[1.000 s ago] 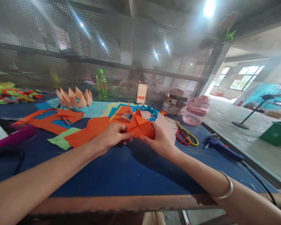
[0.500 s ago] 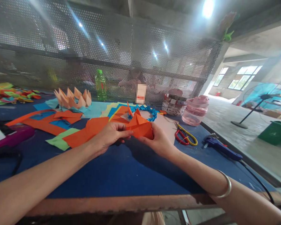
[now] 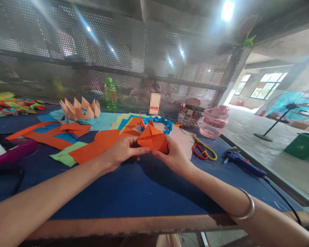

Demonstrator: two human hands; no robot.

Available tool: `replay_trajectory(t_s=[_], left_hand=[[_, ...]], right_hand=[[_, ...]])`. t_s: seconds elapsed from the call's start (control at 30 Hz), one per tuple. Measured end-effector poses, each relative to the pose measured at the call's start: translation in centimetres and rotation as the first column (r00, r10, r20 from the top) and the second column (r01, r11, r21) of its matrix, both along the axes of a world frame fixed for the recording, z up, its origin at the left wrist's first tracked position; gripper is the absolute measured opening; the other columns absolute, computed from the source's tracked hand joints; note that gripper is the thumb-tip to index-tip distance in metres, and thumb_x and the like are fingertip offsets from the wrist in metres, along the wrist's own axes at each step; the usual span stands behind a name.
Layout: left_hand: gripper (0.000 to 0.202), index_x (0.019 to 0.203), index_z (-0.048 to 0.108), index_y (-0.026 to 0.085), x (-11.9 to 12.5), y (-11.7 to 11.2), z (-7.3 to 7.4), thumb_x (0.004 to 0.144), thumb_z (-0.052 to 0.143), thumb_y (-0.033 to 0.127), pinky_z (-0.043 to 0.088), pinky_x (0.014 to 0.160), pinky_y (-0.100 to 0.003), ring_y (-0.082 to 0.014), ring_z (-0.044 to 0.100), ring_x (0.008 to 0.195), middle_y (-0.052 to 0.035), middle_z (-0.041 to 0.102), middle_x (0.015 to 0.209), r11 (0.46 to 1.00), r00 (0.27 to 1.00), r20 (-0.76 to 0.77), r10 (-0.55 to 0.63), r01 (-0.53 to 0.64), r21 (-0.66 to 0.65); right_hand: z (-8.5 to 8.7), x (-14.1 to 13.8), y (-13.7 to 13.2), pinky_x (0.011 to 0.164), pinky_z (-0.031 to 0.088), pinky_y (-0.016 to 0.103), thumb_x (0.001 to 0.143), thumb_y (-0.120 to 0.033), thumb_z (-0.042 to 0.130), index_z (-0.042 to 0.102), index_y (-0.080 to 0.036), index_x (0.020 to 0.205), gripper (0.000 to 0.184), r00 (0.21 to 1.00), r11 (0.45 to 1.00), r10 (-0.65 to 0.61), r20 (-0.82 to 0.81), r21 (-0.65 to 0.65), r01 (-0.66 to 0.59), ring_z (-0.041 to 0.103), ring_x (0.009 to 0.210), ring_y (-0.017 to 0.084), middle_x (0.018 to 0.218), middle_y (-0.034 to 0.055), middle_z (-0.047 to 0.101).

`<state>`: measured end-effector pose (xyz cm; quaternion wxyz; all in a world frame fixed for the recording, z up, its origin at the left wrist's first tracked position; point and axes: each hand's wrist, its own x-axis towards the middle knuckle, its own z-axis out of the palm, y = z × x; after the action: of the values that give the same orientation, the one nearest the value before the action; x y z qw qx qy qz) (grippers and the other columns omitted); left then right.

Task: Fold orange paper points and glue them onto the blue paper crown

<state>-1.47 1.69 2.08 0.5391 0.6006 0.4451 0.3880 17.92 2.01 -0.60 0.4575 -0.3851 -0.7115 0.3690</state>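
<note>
A folded piece of orange paper [image 3: 153, 138] with crossing creases is held up above the blue table. My left hand [image 3: 125, 150] pinches its lower left edge between thumb and fingers. On the other side, my right hand [image 3: 173, 154] grips its right edge, the thumb along the bottom. Just behind it lies a ring of folded blue paper [image 3: 167, 124], partly hidden, with an upright orange point [image 3: 142, 120] beside it. Flat orange sheets [image 3: 103, 141] rest left of my left hand, partly over a light green sheet [image 3: 64, 155].
Red-and-yellow-handled scissors [image 3: 204, 151] and a blue glue gun [image 3: 244, 164] with its cord lie at the right. Behind stand a woven basket [image 3: 190, 116], a pink water jug [image 3: 214, 122] and a green bottle [image 3: 110, 96]. A peach paper crown [image 3: 81, 109] sits at the left.
My left thumb has slid slightly right along the paper's lower edge. The left side of the orange paper now shows more, with its creased face turned towards me.
</note>
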Motion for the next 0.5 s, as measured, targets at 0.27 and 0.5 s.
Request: replay_trajectory(t_s=[0.27,0.5], left_hand=[[0.023,0.079,0.076,0.017,-0.5,0.8,0.3,0.058,0.085,0.024,0.056,0.060,-0.022,-0.0140,0.067,0.069,-0.0035,0.076,0.082,0.990,0.970,0.219,0.108,-0.086,-0.109],[0.012,0.075,0.075,0.016,-0.4,0.8,0.4,0.064,0.079,0.017,0.056,0.054,-0.020,-0.0127,0.068,0.059,-0.0024,0.076,0.071,0.982,0.965,0.230,0.126,-0.088,-0.169]], right_hand=[[0.3,-0.1,-0.8,0.066,0.053,0.029,0.083,-0.024,0.061,0.037,-0.020,0.127,0.050,0.999,0.989,0.054,-0.001,0.134,-0.053,0.064,0.081,0.017,0.098,0.0064,0.064],[0.6,1.0,-0.1,0.075,0.053,0.030,0.086,-0.004,0.044,0.054,-0.023,0.122,0.042,0.973,0.849,-0.071,0.218,0.526,-0.056,0.061,0.089,0.016,0.105,0.0072,0.060]])
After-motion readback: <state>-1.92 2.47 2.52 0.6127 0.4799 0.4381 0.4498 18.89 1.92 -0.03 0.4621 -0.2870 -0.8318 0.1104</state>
